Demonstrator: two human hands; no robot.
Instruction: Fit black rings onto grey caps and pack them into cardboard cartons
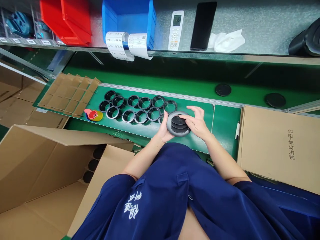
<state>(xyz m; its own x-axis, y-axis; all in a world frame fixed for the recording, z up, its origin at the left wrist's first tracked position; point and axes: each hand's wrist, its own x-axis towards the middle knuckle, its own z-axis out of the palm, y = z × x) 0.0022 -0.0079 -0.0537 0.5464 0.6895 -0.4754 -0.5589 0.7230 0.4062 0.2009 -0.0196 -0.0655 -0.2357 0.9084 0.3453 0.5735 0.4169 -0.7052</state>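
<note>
Head view: the green counter (221, 116) has bare room to the right of the black rings (137, 107), hemmed by an open cardboard box (50, 160) on the left and a flat carton (280, 146) on the right. Above its near edge, the left hand (163, 129) and right hand (198, 123) hold a round grey vent disc (178, 126) with dark slats, fingers grasping its rim.

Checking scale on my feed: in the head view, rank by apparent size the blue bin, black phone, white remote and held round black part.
1. blue bin
2. black phone
3. round black part in the left hand and right hand; nearer the camera, so true rank unsure
4. white remote
</note>
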